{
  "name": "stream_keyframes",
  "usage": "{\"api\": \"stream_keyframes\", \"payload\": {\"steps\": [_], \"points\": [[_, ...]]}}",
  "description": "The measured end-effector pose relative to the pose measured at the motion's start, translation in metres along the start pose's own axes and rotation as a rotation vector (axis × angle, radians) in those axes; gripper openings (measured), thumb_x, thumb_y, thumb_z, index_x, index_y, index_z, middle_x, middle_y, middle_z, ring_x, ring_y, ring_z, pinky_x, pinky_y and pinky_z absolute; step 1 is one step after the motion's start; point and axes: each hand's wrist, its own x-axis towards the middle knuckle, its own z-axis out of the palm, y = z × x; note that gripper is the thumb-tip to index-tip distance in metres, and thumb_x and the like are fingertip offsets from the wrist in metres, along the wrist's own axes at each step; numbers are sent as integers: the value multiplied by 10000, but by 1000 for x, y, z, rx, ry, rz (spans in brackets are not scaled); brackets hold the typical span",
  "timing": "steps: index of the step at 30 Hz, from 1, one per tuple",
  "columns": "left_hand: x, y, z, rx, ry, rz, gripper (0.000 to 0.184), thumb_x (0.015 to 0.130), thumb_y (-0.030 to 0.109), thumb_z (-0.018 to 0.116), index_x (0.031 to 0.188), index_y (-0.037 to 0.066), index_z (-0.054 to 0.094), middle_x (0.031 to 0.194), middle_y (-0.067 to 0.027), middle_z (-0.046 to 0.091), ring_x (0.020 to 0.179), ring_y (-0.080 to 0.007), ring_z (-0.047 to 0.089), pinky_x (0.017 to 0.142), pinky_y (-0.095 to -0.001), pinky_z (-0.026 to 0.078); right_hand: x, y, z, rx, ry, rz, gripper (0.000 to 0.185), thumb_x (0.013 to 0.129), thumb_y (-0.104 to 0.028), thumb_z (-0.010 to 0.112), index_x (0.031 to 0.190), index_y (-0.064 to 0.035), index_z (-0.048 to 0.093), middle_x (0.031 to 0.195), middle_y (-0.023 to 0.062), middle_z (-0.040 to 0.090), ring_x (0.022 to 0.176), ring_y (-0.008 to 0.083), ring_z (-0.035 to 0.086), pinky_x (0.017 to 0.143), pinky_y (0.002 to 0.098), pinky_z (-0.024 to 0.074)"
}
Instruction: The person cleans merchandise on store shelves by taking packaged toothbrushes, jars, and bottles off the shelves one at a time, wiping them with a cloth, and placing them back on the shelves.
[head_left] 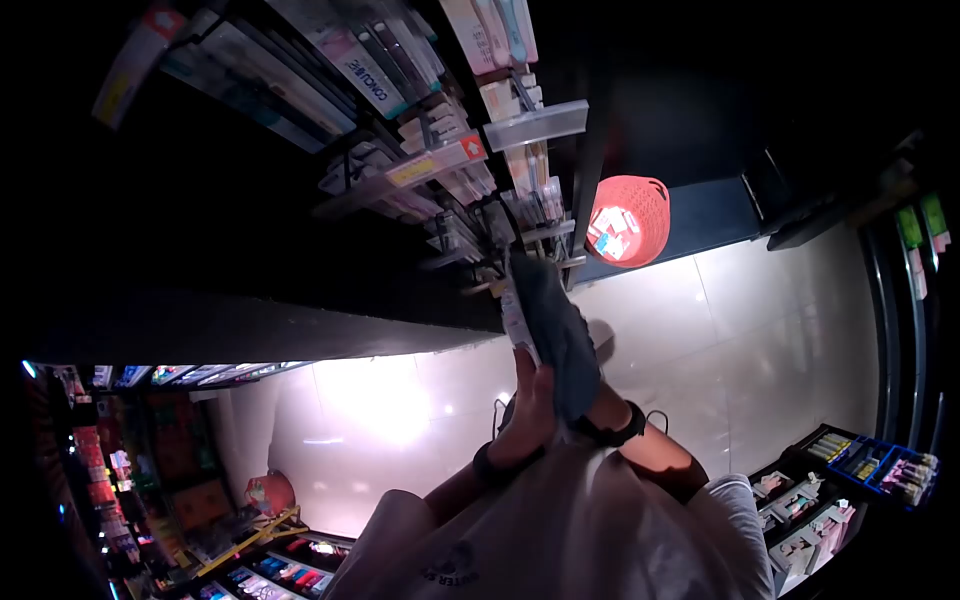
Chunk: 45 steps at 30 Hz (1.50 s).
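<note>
A dark grey cloth (562, 335) hangs lengthwise in front of the shelf packages, at the centre of the view. My left hand (535, 405) is at the cloth's left edge, its fingers closed around the lower end of a narrow, pale package (515, 322). The cloth covers most of my right hand (606, 408); only the part near the wrist shows, and its fingers are hidden. Both wrists carry dark bands.
Hanging packages (375, 75) and clear label holders (540, 125) line the upper shelf. A pink basket (650, 220) with small packages stands right of it. Another reddish basket (272, 492) is on the pale floor (660, 320). Stocked displays (810, 525) stand lower right.
</note>
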Motion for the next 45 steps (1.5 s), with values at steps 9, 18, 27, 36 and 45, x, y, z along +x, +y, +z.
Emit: {"api": "stream_keyframes", "payload": {"steps": [9, 18, 27, 36, 45], "points": [[16, -3, -43, 403, 20, -49, 927, 849, 495, 614, 1488, 22, 136, 1395, -202, 387, 1266, -334, 423, 1027, -441, 389, 12, -94, 6, -530, 3, 381, 472, 903, -114, 544, 1354, 8, 483, 1326, 223, 536, 1223, 347, 528, 999, 358, 430], [11, 2, -52, 1391, 130, 126, 1032, 640, 241, 815, 1452, -20, 234, 1318, -284, 373, 1172, -462, 432, 992, -524, 383, 23, -52, -4, -1109, 174, 176, 391, 899, -210, 584, 1204, 14, 486, 1039, 203, 555, 952, 361, 560, 799, 417, 477], [20, 60, -52, 465, -137, -228, 621, 868, 215, 698, 1388, 16, 423, 1178, -131, 603, 1048, -197, 592, 888, -329, 481, 32, -46, -60, 238, 177, 373, 371, 1015, -193, 427, 1353, -47, 466, 1252, 85, 587, 1107, 211, 584, 954, 324, 471], [0, 38, -52, -502, -266, -629, 616, 1026, 495, 371, 1481, 81, 330, 1378, -87, 524, 1216, -213, 549, 1042, -362, 431, 25, -82, 12, -241, 372, 126, 297, 986, -148, 477, 1236, 10, 509, 1140, 131, 601, 1018, 233, 580, 935, 327, 457], [19, 45, -72, -808, 10, -351, 697, 963, 628, 402, 1384, 73, 445, 1280, -97, 579, 1129, -208, 575, 952, -362, 477, -8, -59, 30, -851, -442, -290, 423, 890, -114, 567, 1272, 52, 500, 1270, 235, 522, 1161, 357, 533, 1038, 413, 374]]}}
